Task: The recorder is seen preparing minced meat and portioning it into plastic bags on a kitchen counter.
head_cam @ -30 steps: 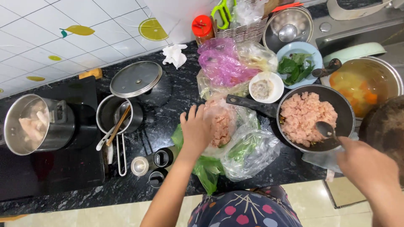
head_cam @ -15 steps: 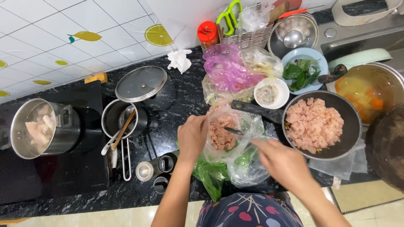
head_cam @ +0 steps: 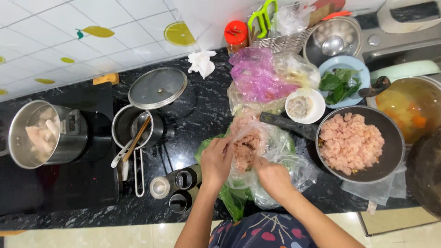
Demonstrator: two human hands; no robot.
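Both hands, left point(head_cam: 216, 158) and right point(head_cam: 272, 174), grasp clear bag point(head_cam: 250, 142) of pinkish minced meat, near desk's point(head_cam: 202, 115) front edge; purple bag point(head_cam: 255, 76) behind.

1. A clear plastic bag of minced meat point(head_cam: 245, 149) sits on the dark counter, held open by both hands.
2. A crumpled pink plastic bag point(head_cam: 257, 78) lies behind it.
3. A red-capped jar point(head_cam: 236, 36) stands by the wall.

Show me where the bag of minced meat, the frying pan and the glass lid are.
bag of minced meat point(head_cam: 245, 149), head view, on the meat inside
frying pan point(head_cam: 388, 133), head view, on its dark rim
glass lid point(head_cam: 157, 87), head view, near its knob
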